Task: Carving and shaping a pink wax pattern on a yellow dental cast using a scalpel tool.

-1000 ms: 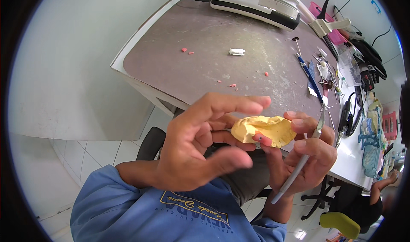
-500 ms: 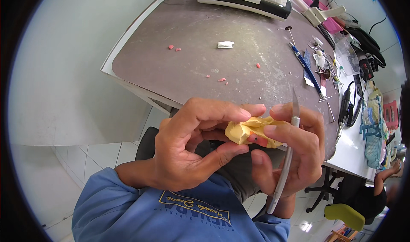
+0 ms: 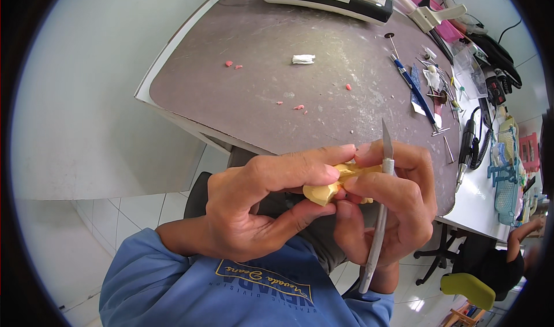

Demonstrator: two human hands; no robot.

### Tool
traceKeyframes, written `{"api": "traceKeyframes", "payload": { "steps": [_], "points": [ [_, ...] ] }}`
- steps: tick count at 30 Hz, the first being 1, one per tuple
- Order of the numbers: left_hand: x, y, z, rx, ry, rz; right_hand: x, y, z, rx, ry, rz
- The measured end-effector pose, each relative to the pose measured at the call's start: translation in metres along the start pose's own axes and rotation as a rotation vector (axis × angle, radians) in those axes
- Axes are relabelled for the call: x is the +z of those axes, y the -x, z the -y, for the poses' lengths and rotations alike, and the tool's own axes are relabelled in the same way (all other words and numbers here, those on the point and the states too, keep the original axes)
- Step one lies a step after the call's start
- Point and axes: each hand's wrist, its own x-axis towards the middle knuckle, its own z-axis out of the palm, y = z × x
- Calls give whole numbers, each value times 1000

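Between my two hands, just off the table's front edge, is a yellow plaster dental model [image 3: 321, 193] with a bit of pink on its near side. My left hand [image 3: 259, 197] grips its left end between fingers and thumb. The fingertips and thumb of my right hand [image 3: 398, 197] press on its right part, covering much of the pink. My right hand also keeps a craft knife [image 3: 378, 234] tucked between its fingers, silver handle slanting down and blade pointing up, away from the model.
On the brown table [image 3: 231, 102] lie pink wax crumbs [image 3: 229, 64] and a white roll [image 3: 303, 59]. A white device [image 3: 329, 1] stands at the back. To the right are a blue pen-like tool [image 3: 415, 93], several burs, a black handpiece [image 3: 465, 148] and a blue basket [image 3: 505, 194]. A person sits at far right.
My right thumb has come up onto the model, and the fingers of both hands have closed in, hiding more of it. The knife has shifted slightly left and down.
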Motion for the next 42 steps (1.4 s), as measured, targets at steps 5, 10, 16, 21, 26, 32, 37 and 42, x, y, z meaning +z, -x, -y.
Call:
{"api": "traceKeyframes", "payload": {
  "steps": [5,10,16,21,26,32,37,42],
  "points": [
    [0,-1,0,42,-23,10,1,1,-3,-62,2,-11],
    [0,1,0,-15,9,-17,-2,1,3,21,-35,9],
    [-1,-1,1,58,-63,12,-1,2,-2,10,-24,9],
    [0,-1,1,61,-67,16,1,4,-5,-82,6,-6],
    [-2,-1,2,45,-55,21,-1,1,2,13,-54,-6],
    [-1,-1,3,105,-118,28,-1,5,-10,-129,4,10],
    [-2,0,-2,-151,238,-65,-10,7,-9,-46,-37,-26],
    [3,0,1,-127,273,-107,-14,4,-6,-101,59,95]
  ]
}}
